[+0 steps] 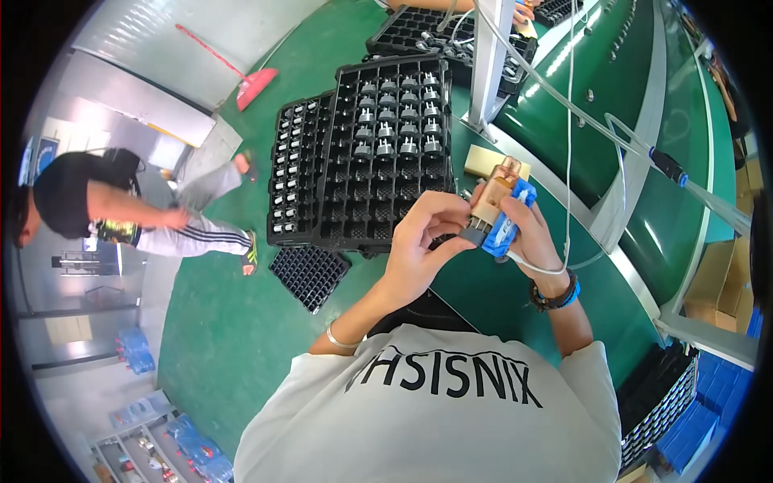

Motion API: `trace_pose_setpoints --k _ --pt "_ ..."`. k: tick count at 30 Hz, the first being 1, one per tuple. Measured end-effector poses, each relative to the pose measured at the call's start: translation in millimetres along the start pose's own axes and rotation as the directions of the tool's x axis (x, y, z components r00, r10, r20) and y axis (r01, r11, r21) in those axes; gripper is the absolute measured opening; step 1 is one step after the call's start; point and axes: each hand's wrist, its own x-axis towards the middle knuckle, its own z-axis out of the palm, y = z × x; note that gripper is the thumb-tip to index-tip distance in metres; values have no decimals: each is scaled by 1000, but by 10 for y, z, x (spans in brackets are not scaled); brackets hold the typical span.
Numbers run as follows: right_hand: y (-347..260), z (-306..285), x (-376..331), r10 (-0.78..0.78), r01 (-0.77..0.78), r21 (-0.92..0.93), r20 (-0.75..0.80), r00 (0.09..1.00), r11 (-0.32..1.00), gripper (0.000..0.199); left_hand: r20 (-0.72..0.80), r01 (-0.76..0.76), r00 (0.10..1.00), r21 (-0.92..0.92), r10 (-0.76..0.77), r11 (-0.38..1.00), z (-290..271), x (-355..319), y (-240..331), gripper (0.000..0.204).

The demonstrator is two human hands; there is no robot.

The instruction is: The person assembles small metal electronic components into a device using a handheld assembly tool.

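Observation:
My left hand (423, 233) pinches a small dark plug-like part (473, 234) between thumb and fingertips. Close against that part is a handheld tool with a copper-coloured body and a blue side (503, 213), which my right hand (538, 237) grips. A pale tube runs from near the right hand. To the left stands a black compartment tray (386, 185); its far rows hold several dark plugs with metal pins, and the near compartments show none. Partly under it lies another black tray (291, 169) with light-coloured pieces. A yellow block (483, 161) rests just beyond the tool.
A green conveyor (555, 97) with a metal frame (489, 64) runs along the right, hoses hanging over it. A co-worker's hands (523, 12) are at the far end. At left a person (121, 201) walks over the green floor. A small black tray (310, 278) lies there.

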Motion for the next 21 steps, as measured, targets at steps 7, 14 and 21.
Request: trace_pose_setpoints --k 7,14,21 --pt "187 -946 518 -558 410 -596 -78 826 690 26 29 -102 992 747 121 657 -508 529 -15 25" --pt "331 -967 702 -561 66 -979 -54 826 191 40 274 -280 960 913 62 297 -797 995 -348 16" --pt "346 -1046 682 -511 128 -947 -42 858 294 71 328 -315 945 912 -5 263 -728 1135 -293 16"
